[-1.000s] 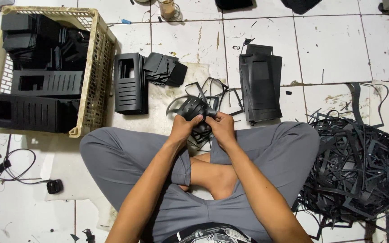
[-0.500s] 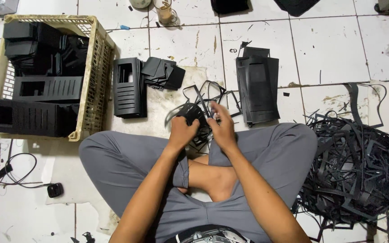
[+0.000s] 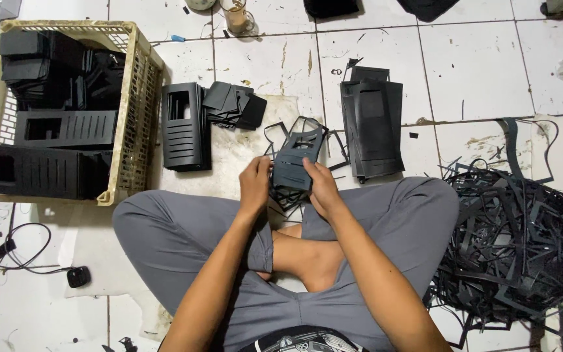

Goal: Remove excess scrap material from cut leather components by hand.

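A person sits cross-legged on the white tile floor (image 3: 477,72) in grey trousers. Both hands are up in front of the knees, and they hold one flat black plastic piece (image 3: 298,160) between them. The left hand (image 3: 255,186) is curled around the left edge of the piece, with its fingers closed on it. The right hand (image 3: 322,189) grips the lower right edge the same way, thumb on top. The piece has a window cut in it near the top and little slots lower down, and it tilts away from the person. Thin black frame bits hang from it and lie just under it. To the left stands a yellow plastic crate (image 3: 135,124) full of long black slotted covers. Just beside the crate, on the floor, lies a neat stack of black covers (image 3: 184,127), and next to that a small heap of dark square bits (image 3: 232,104). On the right of the hands is another stack of flat black pieces (image 3: 373,124). Far to the right sits a big tangled pile of black plastic scrap strips (image 3: 509,248), close to the person's knee. A glass cup (image 3: 237,16) stands at the top by the tiles' edge. A black cable (image 3: 27,251) curls on the floor at the lower left.
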